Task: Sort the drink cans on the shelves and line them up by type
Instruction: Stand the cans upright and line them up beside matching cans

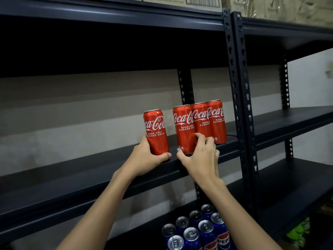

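Left hand (144, 156) is gripping a lone red Coca-Cola can (155, 131) upright on the dark shelf (72, 177); right hand (200, 156) is pinching the nearest of three touching Coca-Cola cans (199, 124). Below, blue Pepsi cans (196, 230) are standing clustered.

Four upright red Coca-Cola cans (198, 126) on the shelf (72, 170), blue Pepsi cans (196, 230) below.

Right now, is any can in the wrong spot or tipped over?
Nothing is tipped or spilled. One Coca-Cola can stands apart from the row of three, gripped by the left hand. The right hand touches the row. Pepsi cans sit on the shelf below.
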